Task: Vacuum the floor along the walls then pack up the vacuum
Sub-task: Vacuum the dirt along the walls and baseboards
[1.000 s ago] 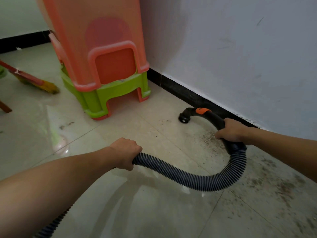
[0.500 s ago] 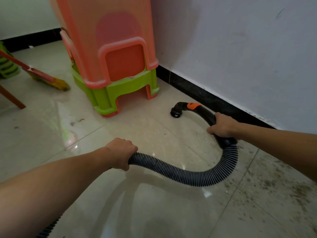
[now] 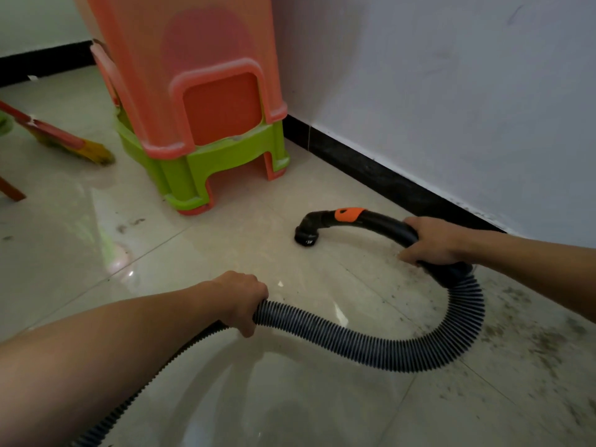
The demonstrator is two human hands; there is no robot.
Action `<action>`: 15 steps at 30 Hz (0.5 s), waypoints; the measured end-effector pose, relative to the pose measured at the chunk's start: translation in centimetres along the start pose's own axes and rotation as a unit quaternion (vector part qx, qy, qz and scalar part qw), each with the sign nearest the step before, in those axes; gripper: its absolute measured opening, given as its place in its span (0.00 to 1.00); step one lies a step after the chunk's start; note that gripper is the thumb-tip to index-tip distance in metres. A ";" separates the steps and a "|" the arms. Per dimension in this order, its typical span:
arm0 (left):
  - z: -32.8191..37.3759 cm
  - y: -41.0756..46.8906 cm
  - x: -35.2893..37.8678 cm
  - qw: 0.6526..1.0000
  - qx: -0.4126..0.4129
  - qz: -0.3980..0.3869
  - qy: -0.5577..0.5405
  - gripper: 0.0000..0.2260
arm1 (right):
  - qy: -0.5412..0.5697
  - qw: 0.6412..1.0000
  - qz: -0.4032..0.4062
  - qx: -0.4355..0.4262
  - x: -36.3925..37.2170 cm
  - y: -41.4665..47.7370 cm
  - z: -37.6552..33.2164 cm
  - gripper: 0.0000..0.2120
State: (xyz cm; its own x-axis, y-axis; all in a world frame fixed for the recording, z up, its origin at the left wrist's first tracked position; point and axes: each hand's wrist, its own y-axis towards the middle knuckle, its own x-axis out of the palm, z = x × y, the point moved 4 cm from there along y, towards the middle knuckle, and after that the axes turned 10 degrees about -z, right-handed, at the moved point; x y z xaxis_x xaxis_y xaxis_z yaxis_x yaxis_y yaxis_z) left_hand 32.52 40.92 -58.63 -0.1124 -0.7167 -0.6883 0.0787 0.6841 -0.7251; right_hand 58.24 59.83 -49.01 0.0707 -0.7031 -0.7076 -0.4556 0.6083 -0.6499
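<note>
Fists: left hand [image 3: 240, 301] round hose [image 3: 371, 346], right hand [image 3: 432, 241] round handle [image 3: 383, 221].

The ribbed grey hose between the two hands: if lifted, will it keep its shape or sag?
It will probably sag: the hose bends in a loose loop between the left hand and the right hand. Its ribs likely give a sure grip. The black handle looks rigid, so that end should hold its curve.

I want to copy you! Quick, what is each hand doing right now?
Left hand: closed, fingers curled round the ribbed vacuum hose.
Right hand: closed, fingers wrapped round the black curved handle near the nozzle.
</note>
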 end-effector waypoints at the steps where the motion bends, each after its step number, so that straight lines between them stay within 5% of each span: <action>1: -0.1 0.1 0.0 1.000 -0.002 -0.007 -0.009 0.16 | -0.018 0.999 0.029 0.017 -0.6 -0.2 0.4 0.16; 6: 1.2 1.4 -0.4 0.999 0.011 -0.023 -0.019 0.16 | 0.014 0.999 0.006 0.040 0.1 -2.0 3.3 0.15; 11: 3.3 2.8 -1.7 0.999 0.026 -0.023 -0.018 0.15 | -0.043 0.987 0.075 0.138 -0.3 -4.6 5.8 0.18; 15: 3.8 3.1 -2.0 0.999 0.039 -0.026 -0.011 0.15 | 0.076 0.993 0.000 0.092 1.2 -5.7 6.7 0.13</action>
State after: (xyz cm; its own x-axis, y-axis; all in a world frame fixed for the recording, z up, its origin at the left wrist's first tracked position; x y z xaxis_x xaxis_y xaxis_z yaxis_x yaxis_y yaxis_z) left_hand 36.80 44.00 -59.58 -0.0965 -0.7548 -0.6489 0.1506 0.6333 -0.7591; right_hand 66.85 57.95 -47.97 -0.0711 -0.7417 -0.6670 -0.2854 0.6559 -0.6988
